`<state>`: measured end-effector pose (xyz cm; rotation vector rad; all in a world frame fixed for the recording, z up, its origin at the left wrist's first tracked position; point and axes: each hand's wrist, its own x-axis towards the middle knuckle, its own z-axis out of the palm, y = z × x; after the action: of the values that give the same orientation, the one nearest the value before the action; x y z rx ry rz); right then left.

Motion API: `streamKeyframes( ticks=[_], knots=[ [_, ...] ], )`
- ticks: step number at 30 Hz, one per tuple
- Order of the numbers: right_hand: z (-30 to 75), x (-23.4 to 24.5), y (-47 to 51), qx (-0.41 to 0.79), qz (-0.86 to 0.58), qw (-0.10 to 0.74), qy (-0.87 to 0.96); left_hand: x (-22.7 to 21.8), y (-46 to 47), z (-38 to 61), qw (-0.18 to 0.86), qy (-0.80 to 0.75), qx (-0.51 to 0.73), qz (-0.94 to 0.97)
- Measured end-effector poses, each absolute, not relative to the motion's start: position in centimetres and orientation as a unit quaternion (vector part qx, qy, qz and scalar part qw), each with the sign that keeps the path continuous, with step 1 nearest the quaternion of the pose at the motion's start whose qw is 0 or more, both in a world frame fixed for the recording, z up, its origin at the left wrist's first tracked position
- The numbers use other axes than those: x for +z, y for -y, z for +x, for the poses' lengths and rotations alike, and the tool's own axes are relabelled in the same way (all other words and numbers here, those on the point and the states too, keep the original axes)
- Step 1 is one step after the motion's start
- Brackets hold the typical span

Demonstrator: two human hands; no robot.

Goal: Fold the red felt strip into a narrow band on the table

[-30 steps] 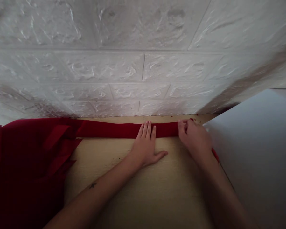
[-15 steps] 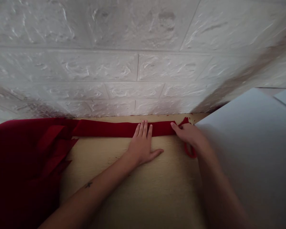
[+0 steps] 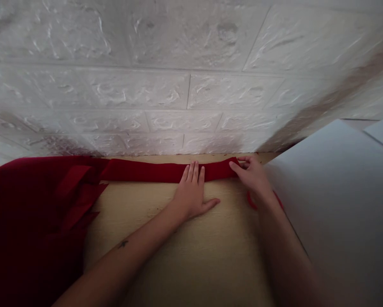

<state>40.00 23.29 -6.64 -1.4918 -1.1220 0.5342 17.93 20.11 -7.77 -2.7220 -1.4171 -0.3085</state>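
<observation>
A long red strip of fabric (image 3: 146, 171) lies along the back of the pale wooden table (image 3: 185, 256), near the wall. Flat across its middle rests my left hand (image 3: 193, 194), fingers stretched out and thumb spread on the wood. My right hand (image 3: 250, 172) pinches the strip's right end, which is lifted slightly. Under my right wrist, red scissor handles (image 3: 251, 200) show in part; the blades are hidden. On the left is a heap of dark red fabric (image 3: 34, 213) with jagged cut edges, meeting the strip's left end.
A white brick-patterned wall (image 3: 185, 89) rises directly behind the table. To the right, a large pale grey panel or box (image 3: 341, 196) borders the work surface close to my right forearm. Small red scraps lie along the wall's foot.
My right hand has lifted the strip's right end a little, its fingers shifting around the edge. My left hand stays flat in place. The view has moved slightly.
</observation>
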Motion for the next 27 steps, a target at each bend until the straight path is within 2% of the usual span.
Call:
streamKeyframes(
  ticks=[5, 9, 11, 27],
  knots=[
    [39.2, -7.0, -23.1, 0.165, -0.669, 0.533, 0.492, -7.9, -20.2, 17.9, 0.043, 0.456, -0.116, -0.881],
    [38.1, -6.4, -22.5, 0.028, -0.738, 0.398, 0.544, -7.5, -20.1, 18.1, 0.039, 0.467, -0.090, -0.879],
    [37.8, -6.5, -22.3, 0.011, -0.753, 0.354, 0.554, -7.3, -20.1, 18.1, 0.036, 0.467, -0.085, -0.879],
    [40.2, -7.7, -22.6, 0.108, -0.673, 0.490, 0.543, -8.7, -20.4, 17.8, 0.043, 0.450, -0.150, -0.879]
  ],
)
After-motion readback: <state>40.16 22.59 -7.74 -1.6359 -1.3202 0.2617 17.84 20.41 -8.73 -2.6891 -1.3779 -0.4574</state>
